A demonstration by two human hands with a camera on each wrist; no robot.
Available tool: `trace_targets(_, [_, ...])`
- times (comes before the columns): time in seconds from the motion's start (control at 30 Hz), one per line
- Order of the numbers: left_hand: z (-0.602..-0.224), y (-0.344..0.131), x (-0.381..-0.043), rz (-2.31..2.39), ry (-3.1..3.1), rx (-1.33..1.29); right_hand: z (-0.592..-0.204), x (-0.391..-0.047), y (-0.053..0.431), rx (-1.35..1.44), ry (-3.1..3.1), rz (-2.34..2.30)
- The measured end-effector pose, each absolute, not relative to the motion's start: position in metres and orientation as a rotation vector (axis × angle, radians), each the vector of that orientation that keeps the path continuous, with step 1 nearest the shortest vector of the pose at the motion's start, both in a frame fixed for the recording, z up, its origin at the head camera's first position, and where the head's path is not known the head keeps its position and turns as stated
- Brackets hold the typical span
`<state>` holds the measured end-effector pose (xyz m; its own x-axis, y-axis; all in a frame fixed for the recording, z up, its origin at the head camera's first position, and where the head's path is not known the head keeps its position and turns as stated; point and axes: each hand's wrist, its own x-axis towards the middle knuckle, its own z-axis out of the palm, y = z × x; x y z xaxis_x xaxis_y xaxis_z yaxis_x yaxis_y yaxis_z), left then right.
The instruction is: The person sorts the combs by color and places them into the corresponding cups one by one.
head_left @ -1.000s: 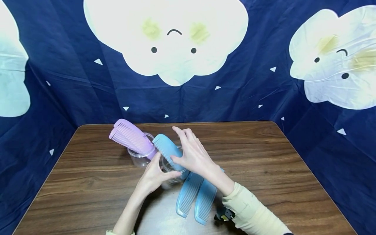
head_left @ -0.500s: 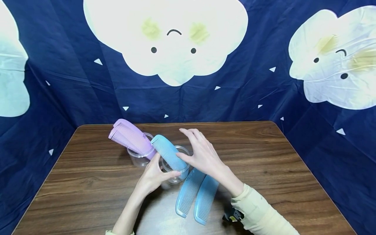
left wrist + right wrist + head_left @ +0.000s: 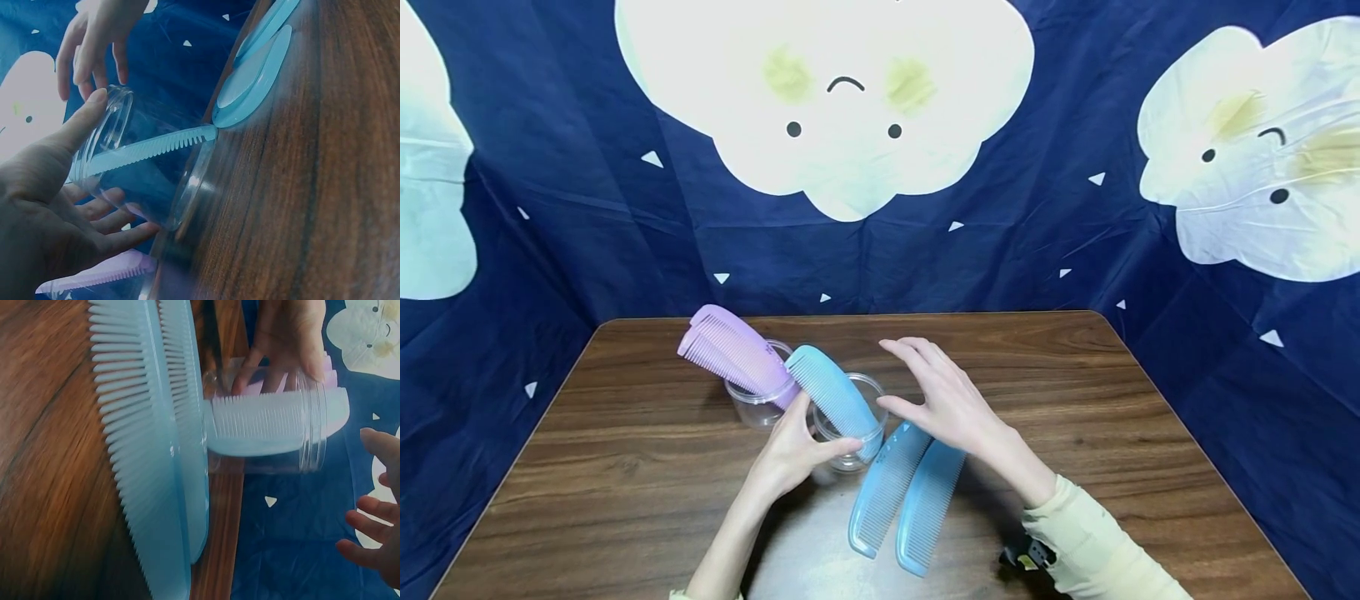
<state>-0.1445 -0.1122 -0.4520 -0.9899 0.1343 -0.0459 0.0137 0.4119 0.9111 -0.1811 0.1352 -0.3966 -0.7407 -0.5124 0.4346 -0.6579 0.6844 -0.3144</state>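
My left hand (image 3: 792,450) grips a clear plastic jar (image 3: 140,194), its thumb at the rim and the other fingers along the side. A light blue comb (image 3: 829,385) leans inside that jar, its upper end sticking out past the rim toward the left. To the right of the jar, my right hand (image 3: 955,407) hovers with spread fingers and holds nothing. Below it, two more blue combs, a left one (image 3: 886,492) and a right one (image 3: 929,510), lie side by side on the table. The right hand partly covers their far ends in the head view.
A second clear jar (image 3: 758,410) stands behind and left of the gripped one, with overlapping purple combs (image 3: 733,350) leaning out of it. The wooden table (image 3: 1097,417) ends at a dark blue curtain (image 3: 880,267) with cloud prints.
My right hand has drawn away from the blue comb in the jar, moving right. The comb stays leaning there. My left hand keeps its place on the jar.
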Motion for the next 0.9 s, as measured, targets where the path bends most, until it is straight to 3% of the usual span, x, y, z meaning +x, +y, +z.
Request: trace_targets(0.9, [-0.455, -0.112, -0.145, 1.653, 2.552, 0.121, -0.413, -0.171, 0.179, 1.064, -2.670, 0.539])
